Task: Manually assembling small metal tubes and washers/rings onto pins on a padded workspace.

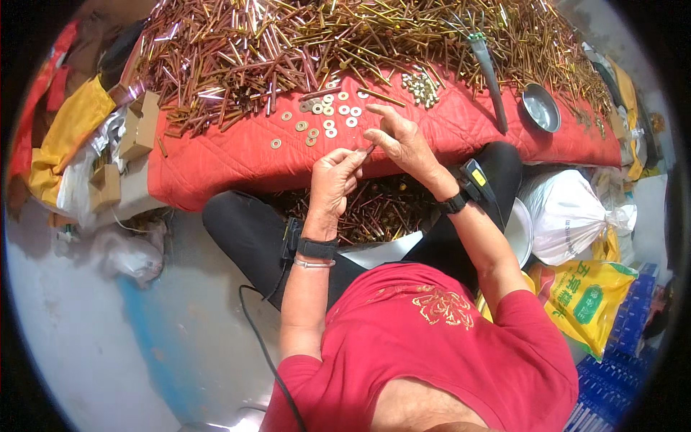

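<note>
Overall, taking the clock face from mid-view: large pile of metal rods, gold to reddish, heaped from 10 through 12 to 2 o'clock; red quilted cloth beneath it, near edge bare; lower heap of metal pieces, shaded, between the person's legs at the hub. Yellow printed bag between 3 and 4 o'clock; white plastic bag at 3, just above it; dark-handled tool between 1 and 2, its far end among the rods; round metal bowl at 2, on the cloth. Left hand at 12, near the hub, fingertips pinched narrow on a thin dark piece; right hand at 1, index finger extended, thumb close to that piece; cannot tell whether it also grips. Small pale pieces clustered at 1, near the pile; flat washers scattered from 11 to 12, some touching; held piece between 12 and 1, off the cloth, partly hidden by fingers.
</note>
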A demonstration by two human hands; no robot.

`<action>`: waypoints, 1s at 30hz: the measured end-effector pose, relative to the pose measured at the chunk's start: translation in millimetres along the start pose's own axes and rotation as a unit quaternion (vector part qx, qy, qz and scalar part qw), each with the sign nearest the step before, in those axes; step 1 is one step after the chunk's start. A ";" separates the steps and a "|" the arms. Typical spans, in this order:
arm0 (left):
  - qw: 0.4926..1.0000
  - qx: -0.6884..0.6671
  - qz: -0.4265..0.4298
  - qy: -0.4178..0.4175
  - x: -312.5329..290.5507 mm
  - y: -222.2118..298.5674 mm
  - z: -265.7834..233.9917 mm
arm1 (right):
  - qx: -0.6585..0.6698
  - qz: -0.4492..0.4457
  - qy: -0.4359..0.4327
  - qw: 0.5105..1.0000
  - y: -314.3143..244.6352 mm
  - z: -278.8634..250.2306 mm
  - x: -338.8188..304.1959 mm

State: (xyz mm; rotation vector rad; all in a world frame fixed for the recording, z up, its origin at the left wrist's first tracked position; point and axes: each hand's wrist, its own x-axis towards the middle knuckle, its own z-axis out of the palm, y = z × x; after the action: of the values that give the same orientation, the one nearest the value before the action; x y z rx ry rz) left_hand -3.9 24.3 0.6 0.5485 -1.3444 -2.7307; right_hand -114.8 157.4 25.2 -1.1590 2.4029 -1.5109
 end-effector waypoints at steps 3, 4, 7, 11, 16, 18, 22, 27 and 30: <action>1.000 -0.005 -0.006 0.008 1.6 0.9 -2.1 | 0.063 -0.116 0.024 0.991 0.3 7.6 -1.9; 1.000 -0.003 -0.015 0.004 1.5 1.8 -1.6 | 0.064 -0.117 0.025 0.991 1.0 5.5 -1.3; 1.000 -0.009 -0.024 -0.001 0.2 2.0 -2.9 | 0.080 0.067 -0.073 0.992 -0.8 0.3 -2.4; 0.999 -0.014 -0.031 0.000 3.8 3.7 -8.4 | 0.053 -0.053 -0.014 0.997 -2.4 5.3 -0.4; 0.999 -0.027 -0.030 -0.006 3.4 3.3 -8.0 | 0.044 0.033 -0.035 0.998 -0.4 2.2 1.2; 0.999 -0.035 -0.035 -0.005 5.0 4.2 -10.2 | 0.079 -0.031 -0.014 0.996 -1.3 9.7 1.7; 0.999 -0.019 -0.047 -0.016 7.3 2.3 -15.8 | 0.123 0.029 -0.071 0.989 2.3 6.9 5.9; 0.971 0.240 -0.013 -0.019 4.7 17.4 -7.1 | 0.069 -0.006 0.060 0.996 21.1 1.2 17.8; 0.839 0.457 0.285 0.072 34.1 25.2 -7.5 | -0.100 -0.030 0.075 0.992 43.7 -7.5 32.8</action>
State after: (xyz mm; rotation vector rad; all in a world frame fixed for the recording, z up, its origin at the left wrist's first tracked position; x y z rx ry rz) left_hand -36.1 -3.8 6.0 0.2743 -2.2566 -1.4440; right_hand -165.6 152.4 4.4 -1.2045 2.6953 -1.4497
